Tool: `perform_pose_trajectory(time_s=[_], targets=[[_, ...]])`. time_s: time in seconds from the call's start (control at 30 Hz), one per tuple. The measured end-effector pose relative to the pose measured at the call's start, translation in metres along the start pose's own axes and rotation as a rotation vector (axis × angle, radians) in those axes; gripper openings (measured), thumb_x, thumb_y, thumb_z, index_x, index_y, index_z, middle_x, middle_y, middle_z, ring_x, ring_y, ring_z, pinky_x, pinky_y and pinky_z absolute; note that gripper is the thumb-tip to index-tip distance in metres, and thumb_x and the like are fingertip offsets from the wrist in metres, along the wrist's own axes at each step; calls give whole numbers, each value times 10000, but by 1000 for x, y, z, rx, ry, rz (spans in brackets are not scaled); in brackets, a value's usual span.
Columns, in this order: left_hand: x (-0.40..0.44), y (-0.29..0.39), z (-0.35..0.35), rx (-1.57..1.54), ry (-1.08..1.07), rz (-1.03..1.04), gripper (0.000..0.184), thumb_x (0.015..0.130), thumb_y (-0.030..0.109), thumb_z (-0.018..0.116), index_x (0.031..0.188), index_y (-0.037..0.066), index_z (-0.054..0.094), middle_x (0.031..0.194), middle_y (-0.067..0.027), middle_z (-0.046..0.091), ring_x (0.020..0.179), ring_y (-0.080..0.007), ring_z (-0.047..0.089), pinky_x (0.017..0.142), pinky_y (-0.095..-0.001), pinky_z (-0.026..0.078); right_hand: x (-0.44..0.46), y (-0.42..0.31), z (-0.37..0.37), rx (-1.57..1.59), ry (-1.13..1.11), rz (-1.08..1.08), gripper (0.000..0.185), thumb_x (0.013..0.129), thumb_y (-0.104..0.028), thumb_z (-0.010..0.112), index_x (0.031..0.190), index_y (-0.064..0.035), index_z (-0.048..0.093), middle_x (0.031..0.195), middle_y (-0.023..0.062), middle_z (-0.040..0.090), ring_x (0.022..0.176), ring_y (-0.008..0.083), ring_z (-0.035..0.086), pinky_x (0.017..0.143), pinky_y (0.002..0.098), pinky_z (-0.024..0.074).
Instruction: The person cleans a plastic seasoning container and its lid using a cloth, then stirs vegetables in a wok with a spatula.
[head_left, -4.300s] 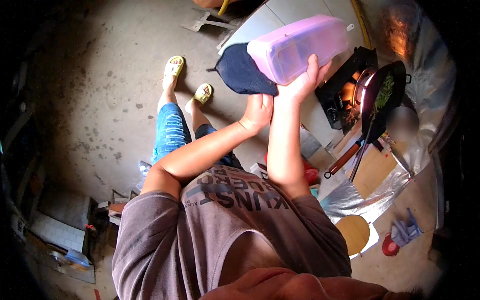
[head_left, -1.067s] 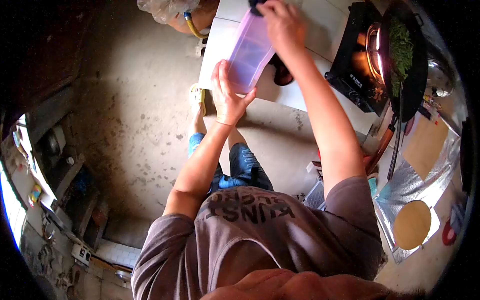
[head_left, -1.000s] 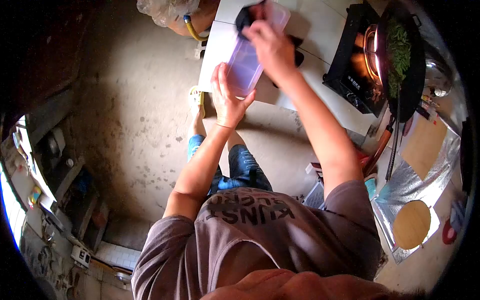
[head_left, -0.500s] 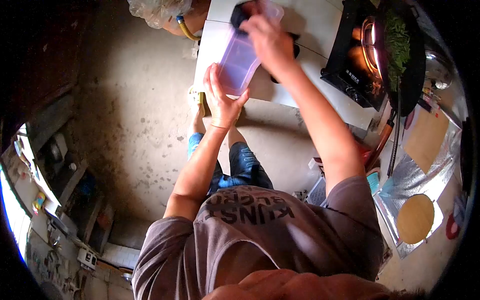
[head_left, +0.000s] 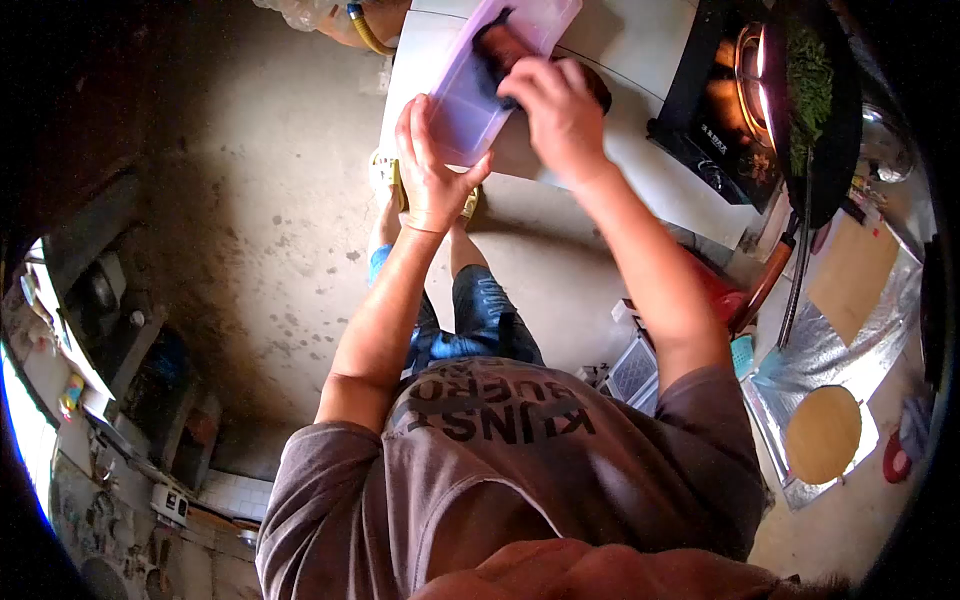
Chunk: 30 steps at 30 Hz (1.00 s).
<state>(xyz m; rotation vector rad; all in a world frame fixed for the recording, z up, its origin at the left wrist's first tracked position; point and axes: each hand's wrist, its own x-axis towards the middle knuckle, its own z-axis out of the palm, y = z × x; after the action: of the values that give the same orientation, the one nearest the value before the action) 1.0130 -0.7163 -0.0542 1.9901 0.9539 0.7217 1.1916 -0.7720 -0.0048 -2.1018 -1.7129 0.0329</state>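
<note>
A translucent purple plastic box (head_left: 470,120) is tilted above the white tabletop. My left hand (head_left: 430,180) grips its near end, thumb on one side and fingers along the other. Fingers curled, my right hand (head_left: 560,115) holds a dark reddish-brown item with black edges (head_left: 505,48) at the box's far part; its kind is unclear. Whether this item touches the box floor cannot be seen. Behind my right hand, part of a dark round object (head_left: 597,90) shows on the table.
To the right, a black gas stove (head_left: 715,125) burns with a visible flame. A dark wok (head_left: 838,160) with green leafy vegetables (head_left: 808,90) is over it, a metal utensil (head_left: 797,270) leaning out. Foil sheeting (head_left: 800,370) and a round board (head_left: 823,435) lie farther right.
The box has shifted slightly up and left in view, as has my left hand. My right hand has moved down and right, and the dark item shows more plainly over the box.
</note>
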Motion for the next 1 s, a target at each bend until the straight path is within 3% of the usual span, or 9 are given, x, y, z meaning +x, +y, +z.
perform_pose_trajectory(time_s=[0.1,0.23,0.37,0.47,0.57,0.7,0.83,1.0], targets=[[2,-1,-1,18,5,37,1045,533,190,848,1398,-3,295,1313,-238,392,1232,-404,403,1053,-458,365,-19,-44,-2,96,-59,-21,185,706,-42,599,852,-137,663,974,-23,595,896,211,554,746,325,508],[5,0,-4,5,-8,46,1011,571,196,850,1400,4,304,1325,-227,389,1229,-393,413,1043,-453,380,-8,-17,-5,26,-82,-89,174,740,-88,583,862,-185,660,980,-30,581,924,214,557,755,323,520],[5,-1,-4,19,-25,51,993,591,199,834,1401,6,294,1312,-229,391,1231,-385,409,1045,-461,376,33,25,-19,-109,105,119,265,773,7,553,900,-182,688,985,-27,601,889,264,560,771,384,509],[2,-5,-2,17,-6,42,1011,580,217,828,1409,17,284,1315,-232,388,1226,-395,409,1040,-465,380,8,10,-4,-50,38,64,255,771,7,561,900,-177,683,972,-13,590,891,266,557,771,380,503],[4,-4,-2,-18,-1,40,1037,547,221,829,1409,21,289,1321,-235,387,1225,-404,408,1041,-469,377,-19,-39,0,84,-44,-29,169,722,-104,608,868,-166,664,949,4,558,909,237,557,744,346,516],[9,-1,-8,-37,-23,37,1004,542,189,824,1391,17,316,1319,-230,405,1217,-402,423,1047,-462,374,-6,-25,-8,69,-77,-80,137,726,-101,607,824,-169,673,916,3,569,879,222,578,726,342,521],[10,-7,-5,-32,-37,42,1030,566,211,847,1409,10,290,1342,-228,374,1250,-391,399,1056,-462,365,11,15,-1,-76,106,120,191,761,-69,589,885,-169,696,949,19,590,856,280,590,719,392,512],[11,-5,-6,-22,25,67,991,553,227,829,1385,25,330,1311,-236,413,1214,-403,426,1044,-462,378,-22,-56,4,134,-26,31,130,730,-115,642,837,-167,694,902,4,565,862,233,576,712,349,517]])
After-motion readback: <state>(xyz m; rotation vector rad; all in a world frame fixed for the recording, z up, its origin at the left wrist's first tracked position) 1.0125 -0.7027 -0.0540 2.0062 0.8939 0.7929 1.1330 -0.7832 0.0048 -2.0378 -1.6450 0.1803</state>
